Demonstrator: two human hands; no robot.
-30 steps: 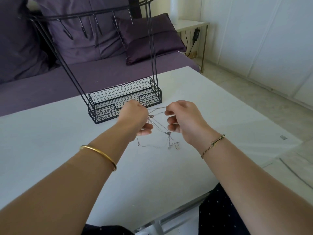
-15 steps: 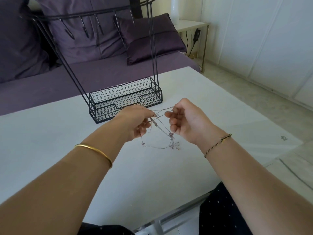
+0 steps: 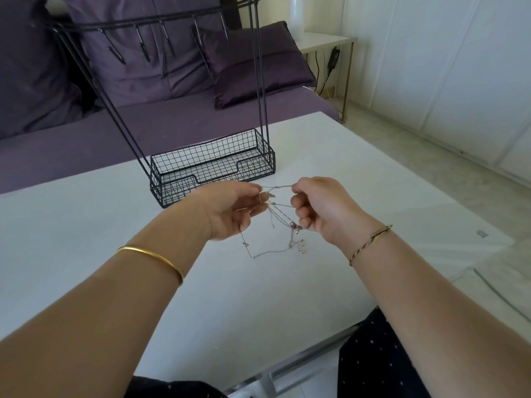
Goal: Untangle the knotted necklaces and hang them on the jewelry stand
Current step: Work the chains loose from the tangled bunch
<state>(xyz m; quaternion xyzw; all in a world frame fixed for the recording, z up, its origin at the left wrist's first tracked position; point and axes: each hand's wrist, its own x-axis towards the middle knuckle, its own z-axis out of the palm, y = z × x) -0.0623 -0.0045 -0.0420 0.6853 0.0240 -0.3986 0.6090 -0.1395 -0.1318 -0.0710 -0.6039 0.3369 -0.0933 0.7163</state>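
Both hands lift a tangle of thin silver chain necklaces above the white desk. The left hand pinches strands, and the right hand has a curled grip on others. A black wire jewelry stand sits just beyond.

a white tabletop fronts a purple sofa with matching cushions, a small side table beside white panelled walls, pale tiled floor.
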